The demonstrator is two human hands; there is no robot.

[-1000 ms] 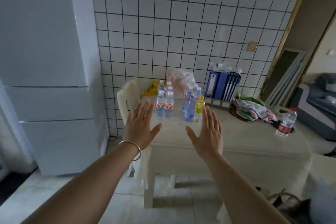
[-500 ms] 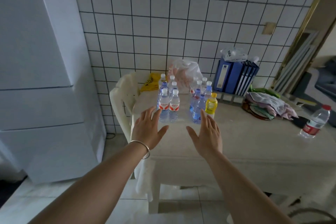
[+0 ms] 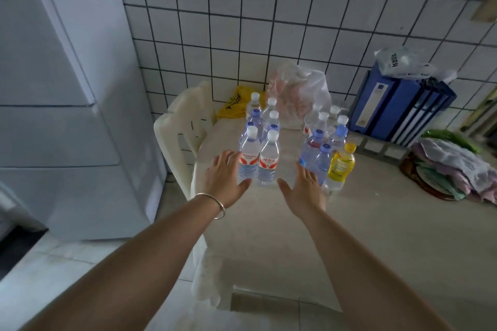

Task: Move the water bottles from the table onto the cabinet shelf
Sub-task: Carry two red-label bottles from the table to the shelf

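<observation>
Several clear water bottles stand in two clusters on the beige table (image 3: pixel 349 236). The left cluster (image 3: pixel 259 140) has two red-labelled bottles (image 3: pixel 267 162) in front. The right cluster (image 3: pixel 321 140) has blue-capped bottles and a yellow bottle (image 3: pixel 341 166) at its front right. My left hand (image 3: pixel 224 183), with a bracelet on the wrist, is open, its fingers at the left side of the front red-labelled bottle. My right hand (image 3: pixel 305 191) is open between the clusters, just short of the blue-capped bottles. Neither hand holds anything.
A tall white cabinet (image 3: pixel 67 88) stands left of the table. A cream plastic chair (image 3: pixel 185 129) is wedged between them. Plastic bags (image 3: pixel 298 94) lie behind the bottles, blue binders (image 3: pixel 398 110) against the tiled wall, and a pile of cloth (image 3: pixel 454 164) lies at right.
The view has closed in on the table. Both hands have reached forward to the bottles; the left one has arrived beside the front red-labelled bottle.
</observation>
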